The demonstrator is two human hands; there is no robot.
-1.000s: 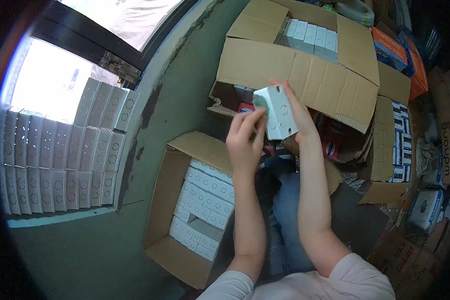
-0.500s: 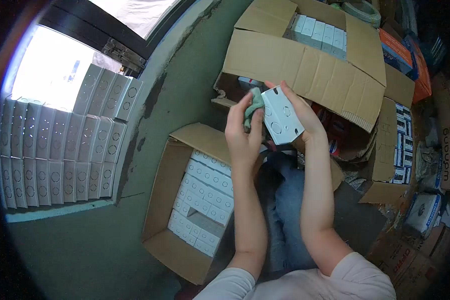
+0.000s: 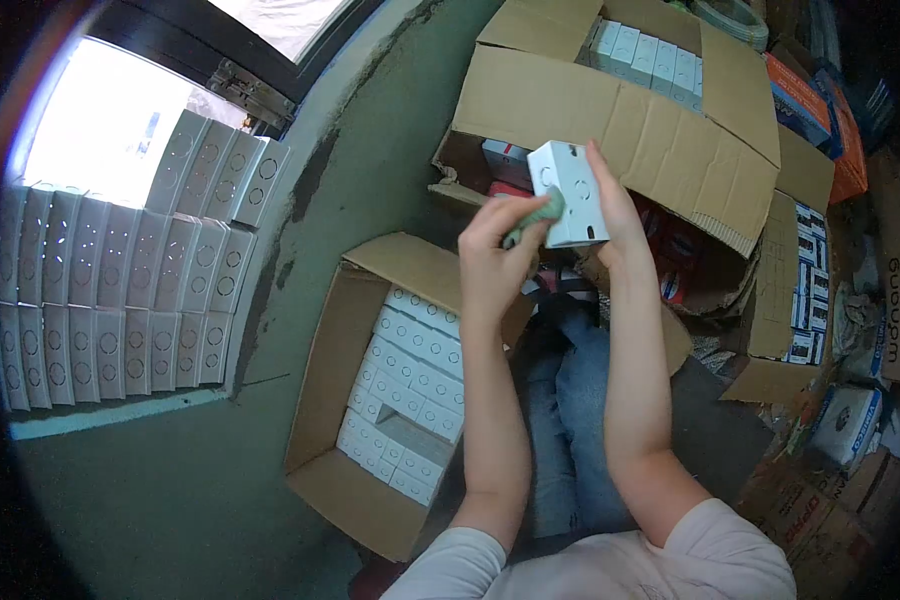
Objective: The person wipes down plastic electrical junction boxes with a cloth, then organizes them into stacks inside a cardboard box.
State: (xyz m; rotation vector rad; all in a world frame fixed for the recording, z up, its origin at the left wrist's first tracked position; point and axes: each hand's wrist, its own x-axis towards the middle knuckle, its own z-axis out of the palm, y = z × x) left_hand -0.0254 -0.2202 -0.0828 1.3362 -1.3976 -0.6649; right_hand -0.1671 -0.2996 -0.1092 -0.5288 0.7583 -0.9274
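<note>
A white electrical back box [image 3: 576, 203] with round knockouts is held up in front of me. My right hand [image 3: 618, 215] grips it along its right side, the fingers mostly hidden behind it. Pinched in my left hand [image 3: 500, 235] is a bunched green cloth [image 3: 542, 218], pressed against the left side of the box. Below my left hand, an open cardboard carton [image 3: 315, 390] holds rows of similar white boxes [image 3: 410, 375], with one gap among them.
Many matching boxes [image 3: 120, 260] are stacked on the window ledge [image 3: 120, 418] at left. A large open carton [image 3: 620, 115] with more boxes stands ahead. Another carton [image 3: 770, 280] of small packages is at right. My jeans-clad legs [image 3: 570, 420] are below.
The back box has turned more upright and moved slightly up. My left hand has brought the green cloth from the box's upper left edge down onto its left side.
</note>
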